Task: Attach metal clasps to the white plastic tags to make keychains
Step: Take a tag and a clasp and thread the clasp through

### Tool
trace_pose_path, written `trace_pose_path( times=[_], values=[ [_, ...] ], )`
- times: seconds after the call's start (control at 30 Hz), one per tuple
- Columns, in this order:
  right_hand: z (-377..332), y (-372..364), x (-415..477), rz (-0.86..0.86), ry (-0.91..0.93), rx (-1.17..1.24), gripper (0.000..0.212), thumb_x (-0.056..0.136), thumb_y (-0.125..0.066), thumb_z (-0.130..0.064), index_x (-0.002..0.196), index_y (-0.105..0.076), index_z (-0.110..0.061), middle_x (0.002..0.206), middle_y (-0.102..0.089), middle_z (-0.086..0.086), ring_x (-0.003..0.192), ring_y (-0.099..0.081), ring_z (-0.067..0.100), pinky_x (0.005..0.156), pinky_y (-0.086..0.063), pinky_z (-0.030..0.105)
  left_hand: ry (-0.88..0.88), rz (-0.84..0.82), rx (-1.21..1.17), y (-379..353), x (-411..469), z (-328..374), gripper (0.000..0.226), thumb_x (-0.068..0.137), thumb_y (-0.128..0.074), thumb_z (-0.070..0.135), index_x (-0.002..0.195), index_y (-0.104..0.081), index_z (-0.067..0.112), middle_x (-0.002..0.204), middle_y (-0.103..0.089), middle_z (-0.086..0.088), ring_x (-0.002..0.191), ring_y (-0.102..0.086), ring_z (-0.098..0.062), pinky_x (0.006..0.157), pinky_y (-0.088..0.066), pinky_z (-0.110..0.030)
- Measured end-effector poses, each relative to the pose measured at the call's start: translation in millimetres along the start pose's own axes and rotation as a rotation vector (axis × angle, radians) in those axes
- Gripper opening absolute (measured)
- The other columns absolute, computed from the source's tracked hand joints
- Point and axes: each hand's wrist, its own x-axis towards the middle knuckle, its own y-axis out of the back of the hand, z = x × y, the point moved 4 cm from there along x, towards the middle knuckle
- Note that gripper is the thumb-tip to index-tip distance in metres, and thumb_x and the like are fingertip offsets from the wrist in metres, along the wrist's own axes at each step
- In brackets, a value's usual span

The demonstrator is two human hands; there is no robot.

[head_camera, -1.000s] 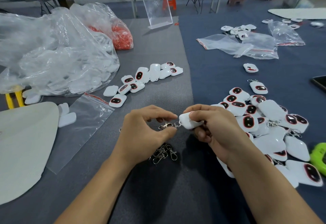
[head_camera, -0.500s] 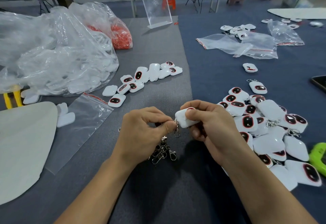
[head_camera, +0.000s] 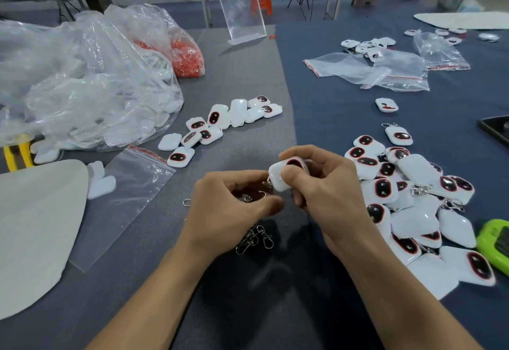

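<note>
The right hand point(head_camera: 327, 192) pinches a white tag point(head_camera: 282, 176) between thumb and forefinger, above the grey mat point(head_camera: 248, 79). Just left, touching the tag's near-left corner, a metal clasp point(head_camera: 261, 194) sits inside the left hand point(head_camera: 234, 209), whose curled fingers grip it.

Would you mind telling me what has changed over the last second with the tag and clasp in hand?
The right hand has turned the white tag so its dark face shows. The clasp has swung from level to under the left hand. Both grips, the loose clasps and the tag piles stayed put.
</note>
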Motion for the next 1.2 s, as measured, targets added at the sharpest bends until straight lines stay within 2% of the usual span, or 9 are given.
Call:
trace_pose_path(
  times=[0.1,0.27,0.4,0.5,0.63,0.83,0.97,1.1,1.2],
  values=[
    [0.3,-0.5,0.4,0.013,0.034,-0.071,0.015,0.077,-0.072,-0.017,0.086,-0.077,-0.028,0.059,-0.062,-0.006,0.05,-0.051,0.008,0.052,-0.043,0.023,-0.041,0.062,0.152,1.1,-3.0,3.2,0.039,0.073,-0.083,0.018,0.093,-0.075,0.051,0.078,-0.072,0.029,0.075,-0.069,0.005,0.069,-0.047,-0.007],
    [1.7,3.1,1.0,0.045,0.053,-0.148,0.013,0.077,-0.073,-0.018,0.085,-0.077,-0.029,0.059,-0.063,-0.008,0.052,-0.054,0.007,0.054,-0.045,0.023,0.01,0.091,0.163,-0.1,-3.3,1.3,0.036,0.076,-0.077,0.014,0.102,-0.078,0.039,0.075,-0.072,0.023,0.069,-0.068,0.002,0.067,-0.05,-0.011],
    [0.9,6.1,2.8,0.061,0.014,-0.092,0.013,0.073,-0.071,-0.016,0.08,-0.077,-0.026,0.062,-0.064,-0.004,0.051,-0.05,0.008,0.053,-0.042,0.023,0.143,0.127,-0.032,1.8,1.5,-6.9,0.032,0.08,-0.078,0.003,0.093,-0.081,0.032,0.075,-0.076,0.01,0.066,-0.071,-0.009,0.07,-0.061,-0.034],
    [3.4,4.0,2.4,0.038,-0.085,0.019,0.017,0.079,-0.071,-0.005,0.077,-0.077,-0.021,0.063,-0.064,0.002,0.044,-0.044,0.009,0.043,-0.037,0.019,0.183,0.133,0.026,-0.2,1.1,-11.9,0.024,0.082,-0.076,0.011,0.09,-0.082,0.033,0.071,-0.075,0.016,0.067,-0.071,-0.004,0.066,-0.055,-0.023],
    [5.9,2.8,3.0,0.029,-0.212,0.145,0.026,0.088,-0.064,0.005,0.077,-0.076,-0.016,0.067,-0.066,0.007,0.038,-0.039,0.013,0.037,-0.03,0.018,0.086,0.095,0.181,-2.8,-1.6,-3.3,0.028,0.077,-0.079,0.024,0.098,-0.078,0.043,0.082,-0.07,0.034,0.083,-0.063,0.014,0.072,-0.039,-0.001],
    [9.8,1.4,2.3,0.014,-0.317,0.208,0.023,0.09,-0.061,0.003,0.081,-0.074,-0.014,0.069,-0.067,0.012,0.037,-0.039,0.014,0.038,-0.027,0.021,0.068,0.082,-0.005,-4.0,4.3,-7.9,0.021,0.08,-0.082,0.02,0.078,-0.079,0.04,0.07,-0.072,0.013,0.063,-0.061,-0.002,0.062,-0.048,-0.025],
    [10.5,-0.9,0.7,0.022,-0.239,0.185,0.024,0.088,-0.063,0.004,0.076,-0.074,-0.014,0.066,-0.065,0.008,0.038,-0.038,0.013,0.037,-0.028,0.019,-0.044,0.096,0.183,-3.2,2.7,-5.4,0.019,0.077,-0.082,0.025,0.084,-0.076,0.042,0.074,-0.067,0.014,0.072,-0.062,-0.007,0.067,-0.047,-0.024],
    [6.4,-9.3,-5.6,0.05,-0.022,-0.055,0.006,0.075,-0.071,-0.018,0.079,-0.075,-0.021,0.059,-0.061,-0.001,0.047,-0.047,0.013,0.046,-0.037,0.022,-0.363,0.111,0.605,-3.6,-0.5,6.1,0.013,0.082,-0.072,0.032,0.078,-0.08,0.022,0.064,-0.065,0.009,0.07,-0.058,-0.017,0.071,-0.041,-0.031],
    [7.1,-8.4,-2.9,0.048,-0.088,0.072,0.009,0.085,-0.069,-0.006,0.082,-0.074,-0.014,0.059,-0.06,0.004,0.042,-0.043,0.014,0.041,-0.033,0.02,-0.37,0.191,0.588,-1.3,-2.1,5.6,0.003,0.078,-0.076,0.027,0.077,-0.078,0.025,0.067,-0.067,0.011,0.073,-0.057,-0.01,0.073,-0.036,-0.022]
  ],
)
